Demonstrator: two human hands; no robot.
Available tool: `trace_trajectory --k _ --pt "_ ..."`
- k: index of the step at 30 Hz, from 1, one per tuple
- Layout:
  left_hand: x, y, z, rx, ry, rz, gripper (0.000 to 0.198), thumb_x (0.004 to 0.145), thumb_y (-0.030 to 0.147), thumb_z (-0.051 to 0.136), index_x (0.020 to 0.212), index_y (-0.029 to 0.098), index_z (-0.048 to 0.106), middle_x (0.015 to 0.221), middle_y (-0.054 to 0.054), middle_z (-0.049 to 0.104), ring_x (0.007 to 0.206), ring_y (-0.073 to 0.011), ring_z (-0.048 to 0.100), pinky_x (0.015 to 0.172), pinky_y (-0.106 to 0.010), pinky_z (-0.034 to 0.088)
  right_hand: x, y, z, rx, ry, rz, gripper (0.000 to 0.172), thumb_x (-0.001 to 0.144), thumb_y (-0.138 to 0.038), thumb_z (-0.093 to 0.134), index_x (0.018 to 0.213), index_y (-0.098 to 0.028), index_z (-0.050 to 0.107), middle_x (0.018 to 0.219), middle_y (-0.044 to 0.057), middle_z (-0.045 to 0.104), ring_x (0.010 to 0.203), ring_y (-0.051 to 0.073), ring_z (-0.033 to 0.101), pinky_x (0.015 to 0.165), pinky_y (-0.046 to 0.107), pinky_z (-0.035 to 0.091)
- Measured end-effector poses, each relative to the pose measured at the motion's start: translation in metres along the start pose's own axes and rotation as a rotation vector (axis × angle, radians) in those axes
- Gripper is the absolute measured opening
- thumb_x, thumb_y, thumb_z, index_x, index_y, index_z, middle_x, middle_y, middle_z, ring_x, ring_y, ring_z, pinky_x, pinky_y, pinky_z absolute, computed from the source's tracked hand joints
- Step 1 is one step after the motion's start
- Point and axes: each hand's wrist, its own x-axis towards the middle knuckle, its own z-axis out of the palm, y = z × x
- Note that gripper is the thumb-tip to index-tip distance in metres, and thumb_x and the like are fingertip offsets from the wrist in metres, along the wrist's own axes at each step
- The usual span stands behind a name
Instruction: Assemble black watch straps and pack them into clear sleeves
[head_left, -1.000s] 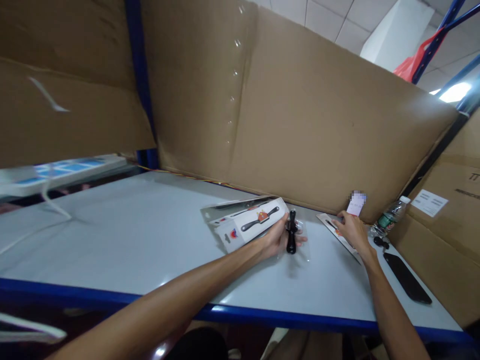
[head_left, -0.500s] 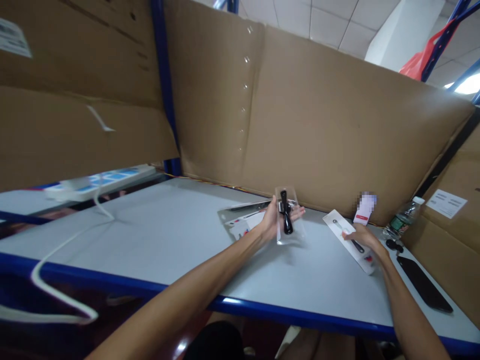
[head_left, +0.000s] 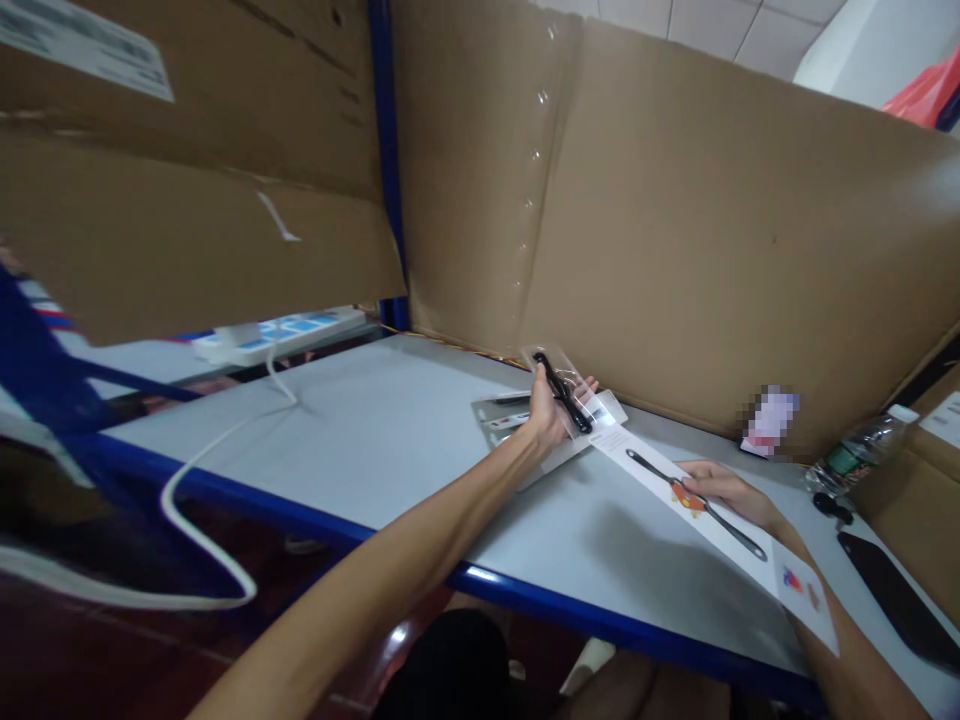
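My left hand (head_left: 551,412) grips a clear plastic blister (head_left: 564,388) with a black tool inside, held tilted just above the grey tabletop (head_left: 390,440). My right hand (head_left: 731,492) holds a long white printed card (head_left: 712,525) showing a black tool and a red mark; the card slants from near the left hand down toward the table's front edge, fingers closed under it. Beneath the left hand lie a few more white packages (head_left: 517,425) on the table.
A tall cardboard sheet (head_left: 712,230) stands along the table's back. A white power strip (head_left: 285,332) with its cable sits at the left. A water bottle (head_left: 855,455), a black phone (head_left: 896,600) and a small white tag (head_left: 769,420) lie at the right. Blue rail (head_left: 585,615) edges the front.
The right hand has lifted the white card off the table and brought it toward the left hand. The left hand raised and tilted the blister; the camera swung left.
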Motion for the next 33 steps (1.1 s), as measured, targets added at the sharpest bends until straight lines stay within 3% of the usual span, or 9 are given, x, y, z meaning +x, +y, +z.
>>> trace_trajectory --k 2,4,12,21,33 --pt "-0.001 -0.002 0.000 -0.009 -0.001 0.024 0.040 0.098 0.055 0.048 0.084 0.019 0.057 0.077 -0.006 0.063 0.087 -0.0244 0.075 0.081 -0.039 0.062 0.002 -0.001 0.003 -0.003 -0.168 0.058 0.033 0.069 -0.043 0.083 0.083 -0.015 0.073 0.082 0.007 0.073 0.063 0.016 0.064 0.055 0.022 0.050" --pt "-0.003 -0.003 0.001 0.011 0.004 0.022 0.041 0.098 0.055 0.047 0.083 0.019 0.058 0.076 -0.006 0.064 0.084 -0.0237 0.075 0.080 -0.038 0.062 0.003 -0.002 0.002 -0.019 -0.213 0.044 0.031 0.073 -0.043 0.081 0.087 -0.016 0.074 0.085 0.006 0.072 0.069 0.016 0.064 0.060 0.023 0.051" --pt "-0.005 -0.004 0.001 0.073 0.010 0.025 0.043 0.099 0.057 0.044 0.083 0.019 0.057 0.072 -0.005 0.065 0.079 -0.0232 0.074 0.080 -0.038 0.061 0.003 -0.001 -0.005 -0.114 -0.092 0.003 0.029 0.073 -0.041 0.080 0.089 -0.017 0.076 0.091 0.007 0.073 0.070 0.019 0.065 0.056 0.025 0.052" --pt "-0.005 -0.002 0.003 0.021 0.024 0.011 0.041 0.099 0.053 0.045 0.075 0.020 0.049 0.070 -0.005 0.060 0.080 -0.0241 0.073 0.079 -0.038 0.061 0.001 -0.003 0.009 -0.023 -0.119 0.062 0.034 0.069 -0.042 0.084 0.087 -0.018 0.069 0.080 0.003 0.070 0.059 0.012 0.062 0.053 0.020 0.048" --pt "-0.011 -0.002 0.005 -0.009 0.036 -0.020 0.044 0.099 0.051 0.046 0.069 0.019 0.049 0.072 -0.006 0.059 0.085 -0.0237 0.073 0.074 -0.035 0.061 0.007 0.012 0.022 0.041 -0.101 0.014 0.042 0.070 -0.045 0.084 0.096 -0.017 0.066 0.086 0.004 0.072 0.063 0.012 0.065 0.055 0.021 0.049"
